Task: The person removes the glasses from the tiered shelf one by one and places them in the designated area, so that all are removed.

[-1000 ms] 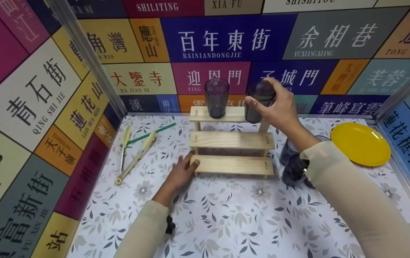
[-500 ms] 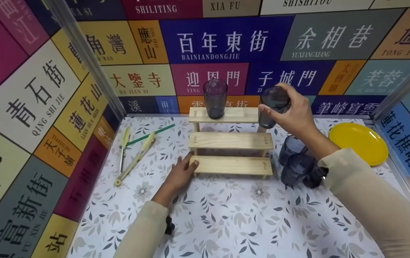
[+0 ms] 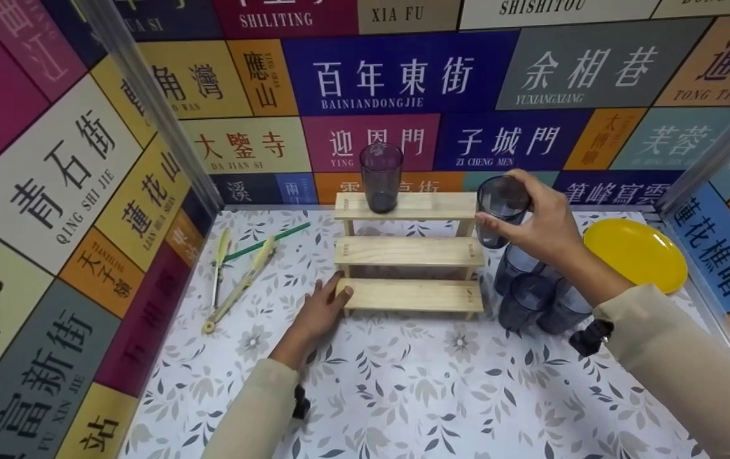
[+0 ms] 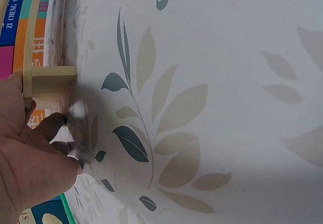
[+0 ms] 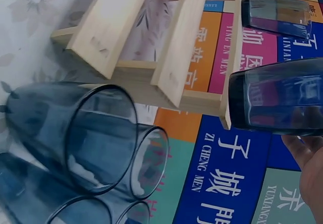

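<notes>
My right hand [image 3: 546, 220] grips a dark tinted drinking glass [image 3: 498, 213], thumb on the near side and fingers round the far side. This glass is just past the right end of the top tier of a three-tier wooden display rack [image 3: 409, 250]. My left hand [image 3: 320, 309] holds the left end of the bottom tier, and in the left wrist view its other fingertips [image 4: 70, 163] reach down by the tabletop. Another dark glass [image 3: 382, 178] stands upright on the top tier, left of its middle. The two lower tiers are bare.
Several matching glasses [image 3: 526, 301] stand close together right of the rack, below my right hand. A yellow plate [image 3: 635, 255] lies behind them. Tongs [image 3: 243, 280] and a green stick [image 3: 285, 234] lie at left. Printed wall panels [image 3: 396, 76] enclose the back and sides.
My right hand has carried its glass right and downward, from over the top tier's right part to beyond its end. The left hand keeps its place on the rack.
</notes>
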A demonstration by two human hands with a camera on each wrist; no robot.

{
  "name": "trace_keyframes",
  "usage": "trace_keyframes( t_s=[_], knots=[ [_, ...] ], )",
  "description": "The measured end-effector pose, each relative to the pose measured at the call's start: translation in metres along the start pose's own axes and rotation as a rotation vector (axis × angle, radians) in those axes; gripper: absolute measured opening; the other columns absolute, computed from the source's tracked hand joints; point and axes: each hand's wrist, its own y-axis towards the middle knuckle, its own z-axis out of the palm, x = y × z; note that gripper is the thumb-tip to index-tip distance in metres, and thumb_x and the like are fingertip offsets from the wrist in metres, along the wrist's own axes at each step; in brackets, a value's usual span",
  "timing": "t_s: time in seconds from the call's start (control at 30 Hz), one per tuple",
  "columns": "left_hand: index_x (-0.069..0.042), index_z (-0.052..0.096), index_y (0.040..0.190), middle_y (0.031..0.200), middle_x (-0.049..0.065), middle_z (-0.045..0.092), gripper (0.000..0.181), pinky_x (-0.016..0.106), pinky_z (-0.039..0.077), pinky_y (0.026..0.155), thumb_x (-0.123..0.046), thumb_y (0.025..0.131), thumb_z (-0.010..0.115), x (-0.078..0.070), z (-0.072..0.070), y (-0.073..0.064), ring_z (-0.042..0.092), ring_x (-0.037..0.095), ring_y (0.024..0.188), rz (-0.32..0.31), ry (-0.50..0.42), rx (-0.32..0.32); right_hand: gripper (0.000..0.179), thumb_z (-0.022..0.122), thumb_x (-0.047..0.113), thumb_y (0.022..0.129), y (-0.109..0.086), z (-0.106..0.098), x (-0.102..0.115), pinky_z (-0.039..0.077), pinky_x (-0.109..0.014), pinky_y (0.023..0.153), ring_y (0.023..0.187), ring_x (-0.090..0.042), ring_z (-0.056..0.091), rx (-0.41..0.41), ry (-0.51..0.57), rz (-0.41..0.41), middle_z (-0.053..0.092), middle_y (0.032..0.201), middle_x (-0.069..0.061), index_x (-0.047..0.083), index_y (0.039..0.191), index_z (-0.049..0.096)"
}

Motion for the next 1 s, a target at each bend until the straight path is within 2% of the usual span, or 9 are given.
trace_keyframes(
  t_s=[0.23, 0.43, 0.67, 0.83, 1.0],
  knots=[
    [-0.037, 0.029, 0.176, 0.187, 0.017, 0.009, 0.075, 0.076, 0.005, 0.135, -0.071, 0.111, 0.045, 0.004, -0.001, 0.0, -0.004, 0.052, 0.172, 0.033, 0.051, 0.013, 0.07, 0.098, 0.031, 0.086, -0.02, -0.005, -0.008, 0.043, -0.012, 0.079, 0.097, -0.026, 0.07, 0.01, -0.017, -0.01, 0.079, 0.123, -0.011, 0.013, 0.146, 0.066],
    [-0.037, 0.029, 0.176, 0.187, 0.018, 0.01, 0.075, 0.076, 0.005, 0.135, -0.071, 0.112, 0.044, 0.005, 0.001, 0.001, -0.003, 0.053, 0.171, 0.028, 0.068, 0.011, 0.074, 0.101, 0.027, 0.083, -0.035, -0.006, -0.016, 0.045, -0.006, 0.079, 0.094, -0.028, 0.072, -0.017, -0.025, -0.012, 0.081, 0.12, -0.013, 0.012, 0.146, 0.066],
    [-0.042, 0.028, 0.176, 0.188, 0.013, 0.009, 0.075, 0.073, 0.002, 0.137, -0.074, 0.11, 0.044, 0.004, 0.0, 0.0, -0.005, 0.046, 0.173, -0.004, 0.037, 0.014, 0.074, 0.103, 0.026, 0.081, -0.047, -0.008, -0.022, 0.05, -0.006, 0.084, 0.1, -0.031, 0.076, -0.009, -0.011, 0.009, 0.081, 0.122, -0.012, 0.01, 0.144, 0.067],
    [-0.042, 0.027, 0.176, 0.188, 0.014, 0.01, 0.074, 0.072, 0.004, 0.137, -0.073, 0.111, 0.043, 0.002, -0.001, 0.0, -0.003, 0.046, 0.173, 0.012, 0.063, 0.011, 0.077, 0.103, 0.028, 0.079, -0.056, -0.01, -0.021, 0.046, -0.007, 0.088, 0.105, -0.033, 0.076, -0.014, -0.027, 0.03, 0.08, 0.122, -0.013, 0.013, 0.145, 0.067],
    [-0.046, 0.026, 0.175, 0.188, 0.011, 0.005, 0.074, 0.074, 0.004, 0.136, -0.076, 0.11, 0.043, 0.003, -0.001, 0.001, -0.006, 0.046, 0.173, -0.011, 0.054, 0.024, 0.079, 0.103, 0.029, 0.079, -0.068, -0.014, -0.018, 0.045, -0.012, 0.086, 0.103, -0.034, 0.074, -0.014, -0.023, 0.054, 0.08, 0.12, -0.017, 0.012, 0.147, 0.066]
  ],
)
